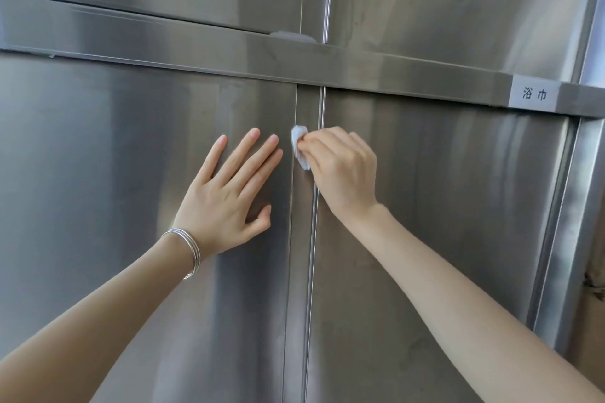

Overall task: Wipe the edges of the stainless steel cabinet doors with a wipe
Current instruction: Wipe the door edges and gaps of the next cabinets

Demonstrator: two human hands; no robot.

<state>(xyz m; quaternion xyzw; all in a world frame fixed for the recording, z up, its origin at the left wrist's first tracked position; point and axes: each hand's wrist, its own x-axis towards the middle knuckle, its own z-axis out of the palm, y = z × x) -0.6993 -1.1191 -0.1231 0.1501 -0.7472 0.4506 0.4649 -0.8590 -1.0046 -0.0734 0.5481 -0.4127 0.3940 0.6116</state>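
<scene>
**Mia:** What was on the left?

**Ben:** The left door (98, 206), big and shiny. The left hand (226, 199) lay flat on it, near the door's right edge. Its fingers were straight and a little spread, and they held nothing. I think it pressed there so the door would not wobble. Thin silver bangles (188, 250) sat on that wrist.

**Mia:** And in the middle?

**Ben:** A thin strip (302, 239) ran up and down between the two doors. The wipe (299, 147) was small, white and scrunched. It was pressed on that strip, right by the left door's edge. It was just beside the left fingertips, not touching them.

**Mia:** Who held it?

**Ben:** The right hand (343, 170). Its fingers were curled in tight and pinched the wipe at the tips. I think it was bunched small to fit that thin edge.

**Mia:** And on the right?

**Ben:** The right door (442, 206), with the right arm reaching across it. Up high, on the bar (229, 49) above both doors, was a little label (534, 94).
</scene>
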